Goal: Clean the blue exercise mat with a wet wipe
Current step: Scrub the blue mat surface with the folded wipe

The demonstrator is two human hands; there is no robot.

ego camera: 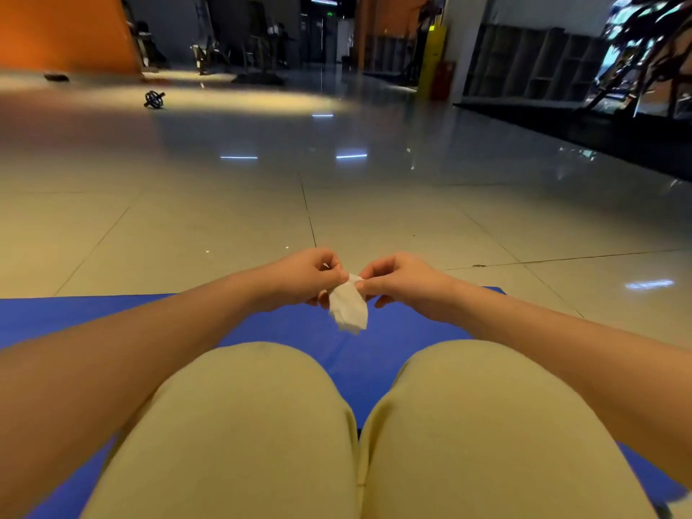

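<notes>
Left hand (307, 277) and right hand (400, 280) both pinch top of crumpled wipe (348, 309), hanging above mat (112, 316). Better spread wipe flat before wiping.

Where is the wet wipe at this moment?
In the head view, the wet wipe hangs at centre, pinched at its top between the left hand and right hand, above the blue mat.

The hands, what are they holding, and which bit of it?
The left hand and the right hand both pinch the white wet wipe at its top end; the rest hangs crumpled above the blue mat.
</notes>
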